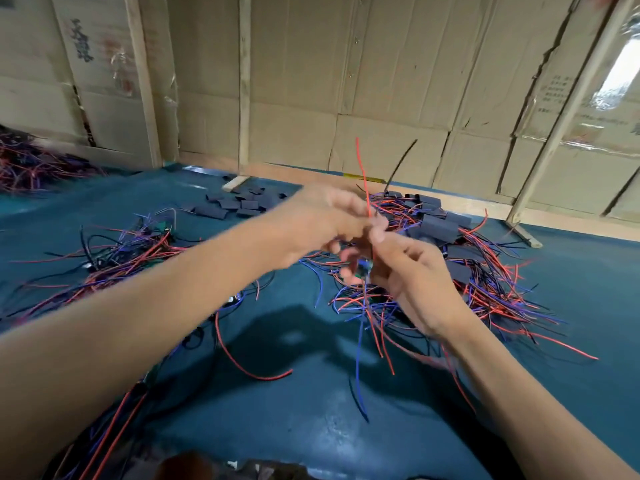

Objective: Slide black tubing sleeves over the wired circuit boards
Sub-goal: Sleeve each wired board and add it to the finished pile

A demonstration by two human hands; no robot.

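Observation:
Above the blue table, my left hand (322, 223) and my right hand (408, 275) meet around one small wired circuit board (363, 268), mostly hidden and blurred between the fingers. Both hands curl on it. A red wire (362, 174) and a black wire (401, 161) of the held board stick up above my hands; red and blue wires hang below. Loose black tubing sleeves (239, 204) lie in a group behind my left hand. Whether a sleeve is on the held board cannot be told.
A pile of sleeved boards with wires (460, 251) lies at the right. A tangle of bare wired boards (114, 254) lies at the left, another heap (31, 164) at far left. Cardboard walls (381, 81) with wooden battens close the table's back.

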